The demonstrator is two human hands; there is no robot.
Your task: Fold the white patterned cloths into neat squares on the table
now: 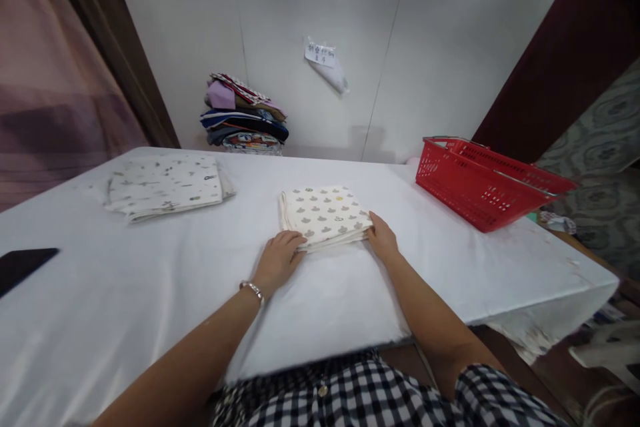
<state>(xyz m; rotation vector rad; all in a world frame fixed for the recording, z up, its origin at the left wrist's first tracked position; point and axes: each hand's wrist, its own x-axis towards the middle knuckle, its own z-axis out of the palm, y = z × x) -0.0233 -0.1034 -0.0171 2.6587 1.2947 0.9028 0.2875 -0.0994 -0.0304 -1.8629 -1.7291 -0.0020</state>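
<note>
A white cloth [327, 213] with grey printed shapes and a yellow one lies on the table in front of me, folded into a thick square. At its near left corner, my left hand [283, 257] has its fingers closed over the edge, the thumb along the near side. My right hand [383, 237] pinches the near right corner between thumb and fingers. The folded layers show along the near edge between my hands. Farther left lies another white cloth [167, 183] with scattered dark prints, folded more loosely and apart from both hands.
A red plastic basket [480, 180] with metal handles stands at the right on the white-covered table [330, 307]. Against the back wall is a stack of folded fabrics [245, 117]. A dark flat object [25, 267] lies at the left edge. A paper sign [323, 57] hangs on the wall.
</note>
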